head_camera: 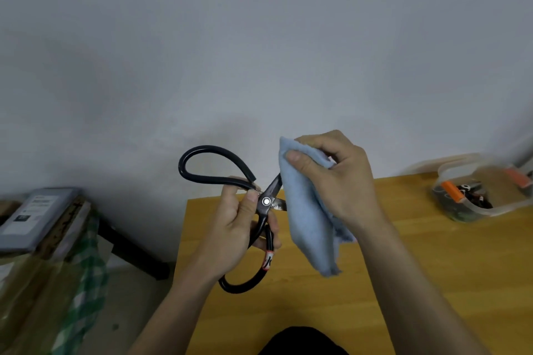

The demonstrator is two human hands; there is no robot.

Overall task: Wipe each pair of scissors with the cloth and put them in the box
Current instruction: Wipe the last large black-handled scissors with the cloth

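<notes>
The wooden table (pixel 432 268) is the big yellow-brown thing in the lower right part of the view. Everything else is told from it.

Above the table's left part, the left hand (pixel 233 228) holds a pair of black scissors (pixel 266 202) up in the air. Its fingers and thumb are curled round the scissors just below the shiny round screw, where the two handles meet. The thumb tip sits right beside the screw. One big black handle loop sticks up and to the left, past the table's left edge. The other loop hangs down below the hand, over the table top. It has a small red and white sticker on it.

The right hand (pixel 334 179) is just to the right of the scissors, also up above the table. It grips a light blue cloth (pixel 308 219). The thumb presses on the front of the cloth near its top, and the fingers are curled round behind it. The cloth is wrapped over the blades, so only a short bit of the blades shows near the screw. The rest of the cloth hangs down loose toward the table top.

At the table's far right edge sits a clear plastic box (pixel 487 199). Inside it are dark things with orange parts, too blurry to name for sure.

Left of the table, lower down, is a stack of cardboard (pixel 43 268) with a grey packet (pixel 37 216) on top.
</notes>
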